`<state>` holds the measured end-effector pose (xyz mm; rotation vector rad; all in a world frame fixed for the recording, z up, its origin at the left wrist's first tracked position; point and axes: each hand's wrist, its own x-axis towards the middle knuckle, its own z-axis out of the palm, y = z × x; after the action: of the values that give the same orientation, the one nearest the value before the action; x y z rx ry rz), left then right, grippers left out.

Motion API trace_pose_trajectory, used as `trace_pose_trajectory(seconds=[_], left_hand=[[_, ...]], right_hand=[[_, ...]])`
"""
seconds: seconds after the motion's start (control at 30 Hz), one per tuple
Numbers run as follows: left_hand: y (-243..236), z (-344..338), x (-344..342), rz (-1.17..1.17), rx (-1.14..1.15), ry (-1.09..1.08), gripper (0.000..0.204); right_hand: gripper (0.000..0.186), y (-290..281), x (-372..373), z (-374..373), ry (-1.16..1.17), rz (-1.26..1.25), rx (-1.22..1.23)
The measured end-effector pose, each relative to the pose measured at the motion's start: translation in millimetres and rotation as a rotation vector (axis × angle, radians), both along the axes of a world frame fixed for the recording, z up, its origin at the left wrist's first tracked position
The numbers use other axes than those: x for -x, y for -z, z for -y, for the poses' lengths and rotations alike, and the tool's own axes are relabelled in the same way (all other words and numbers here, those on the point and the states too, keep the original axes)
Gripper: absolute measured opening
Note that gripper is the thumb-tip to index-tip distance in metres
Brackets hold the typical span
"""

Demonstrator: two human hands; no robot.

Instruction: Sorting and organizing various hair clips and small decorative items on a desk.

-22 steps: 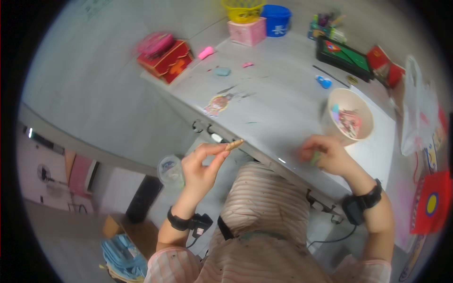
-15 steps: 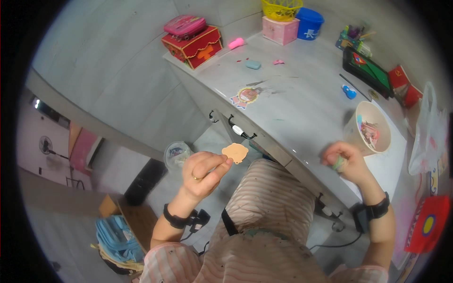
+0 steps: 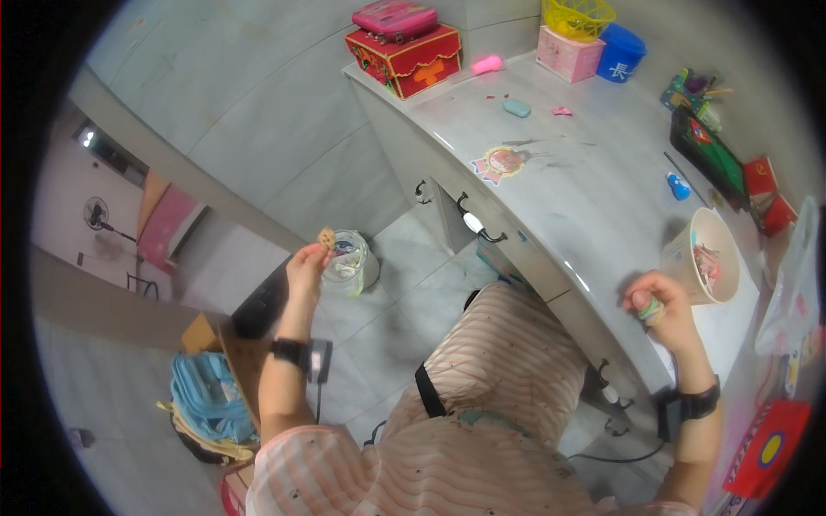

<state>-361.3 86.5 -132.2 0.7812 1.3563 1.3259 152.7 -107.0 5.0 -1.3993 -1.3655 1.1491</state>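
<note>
My left hand (image 3: 305,268) is raised at the left, pinching a small flat tan piece (image 3: 326,236) between thumb and fingertips. The piece is seen at a slant, with marks on its face. In this view it overlaps the edge of a lined waste bin (image 3: 368,268) on the floor. Over the front edge of the desk, my right hand (image 3: 667,310) is curled round a small bundle of pale green and yellow bands (image 3: 651,311). Just beyond that hand stands a cream paper tub (image 3: 727,258) holding several small pinkish items.
The grey desk (image 3: 594,198) carries a red box (image 3: 404,62), a blue cup (image 3: 621,56), a tablet (image 3: 710,155), a blue eraser-like block (image 3: 516,108) and a clear plastic bag (image 3: 792,284). Drawer handles (image 3: 479,222) stick out from its front. A blue backpack (image 3: 211,396) lies at lower left.
My left hand has moved left and away from me with the tan piece, from above my lap to beside the bin. My right hand keeps its grip. The view has shifted somewhat.
</note>
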Motion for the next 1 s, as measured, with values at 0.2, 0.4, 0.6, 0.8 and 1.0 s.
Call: trace_pose_trajectory(seconds=[0.2, 0.4, 0.6, 0.8, 1.0], left_hand=[[34, -40, 32, -0.136, 0.178, -0.117, 0.034], [-39, -11, -98, -0.422, -0.204, 0.302, 0.017], [-120, 19, -214, -0.383, -0.476, 0.594, 0.012], [-138, 0, -230, -0.457, -0.598, 0.678, 0.013], [-135, -4, -200, -0.338, -0.483, 0.595, 0.013]], right_hand=[[0.013, -1, -1, 0, 0.017, -0.019, -0.013], [0.013, 0, -4, -1, 0.0, 0.01, -0.086], [0.014, -14, -3, 3, -0.066, 0.227, -0.034], [0.016, -9, -2, 2, -0.109, 0.049, -0.058], [0.01, -7, -4, 2, -0.01, 0.097, -0.002]])
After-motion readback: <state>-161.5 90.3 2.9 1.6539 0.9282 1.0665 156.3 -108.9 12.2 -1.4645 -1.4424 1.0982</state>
